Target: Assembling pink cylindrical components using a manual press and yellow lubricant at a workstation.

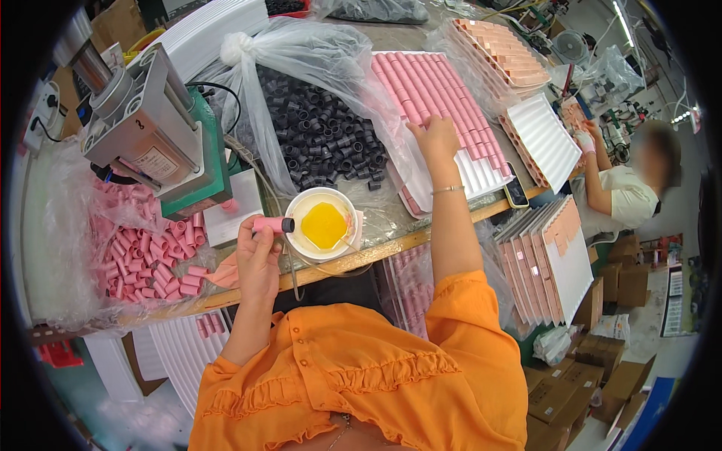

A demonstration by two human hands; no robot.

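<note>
My left hand (259,259) is closed around a pink tube (269,225) with a black ring on its right end. That end is beside the rim of a white bowl (292,239) holding yellow liquid (323,224). Farther right, my right hand (438,143) reaches over a white ridged tray (481,180) lined with rows of pink tubes (410,83). Its fingers are bent down and drawn together at the near ends of the rows; what they grip, if anything, is hidden beneath them.
Black rings (323,135) fill a clear plastic bag left of the tray. Loose pink tubes (147,263) lie below a metal press (150,143). A phone (516,188) rests at the table edge. Stacked trays (549,255) stand right; beyond works another person (617,188).
</note>
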